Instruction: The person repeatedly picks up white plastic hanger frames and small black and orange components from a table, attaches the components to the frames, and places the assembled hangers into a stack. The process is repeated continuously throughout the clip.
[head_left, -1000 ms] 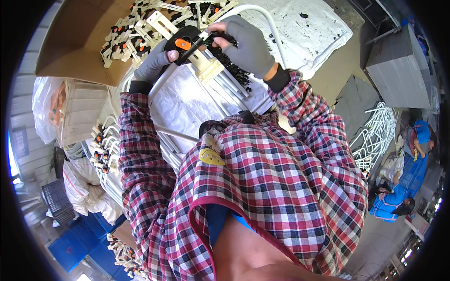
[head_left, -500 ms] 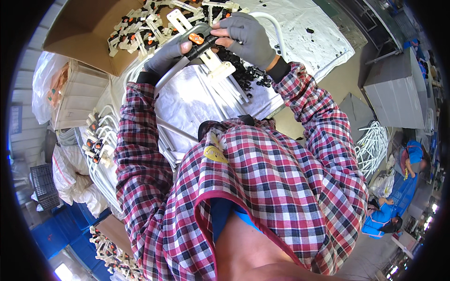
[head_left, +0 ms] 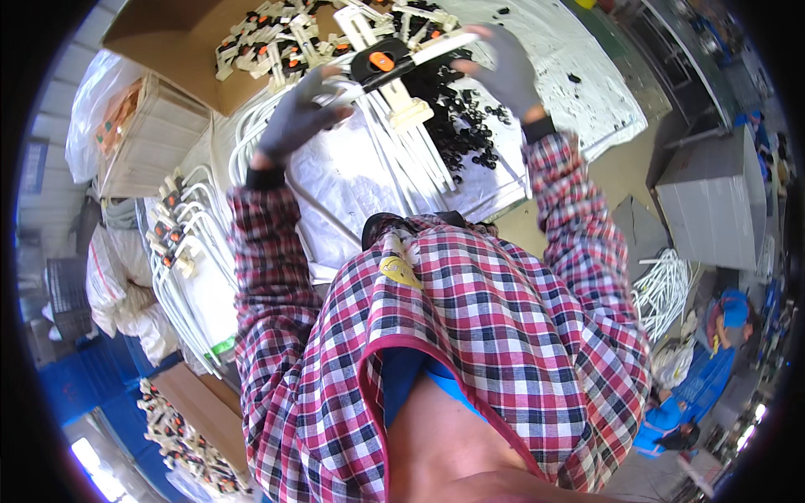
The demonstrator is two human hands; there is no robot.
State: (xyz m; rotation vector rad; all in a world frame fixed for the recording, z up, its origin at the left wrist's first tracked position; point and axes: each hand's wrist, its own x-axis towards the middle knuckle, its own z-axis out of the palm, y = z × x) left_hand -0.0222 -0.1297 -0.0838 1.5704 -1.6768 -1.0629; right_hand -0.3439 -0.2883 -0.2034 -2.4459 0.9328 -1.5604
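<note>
My left hand [head_left: 291, 121] is showing parted fingers [head_left: 312, 85] left of the clamp [head_left: 382, 61]; I can't tell if my right hand [head_left: 510, 74] is gripping the tube [head_left: 444, 49].

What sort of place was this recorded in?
Probably a factory or assembly workshop: a heap of cream fittings, many small black parts and a pile of white tubes suggest it.

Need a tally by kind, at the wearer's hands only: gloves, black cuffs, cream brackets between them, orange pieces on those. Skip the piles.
Grey gloves: 2
Black cuffs: 2
Cream bracket: 1
Orange piece: 1
Total: 6
</note>
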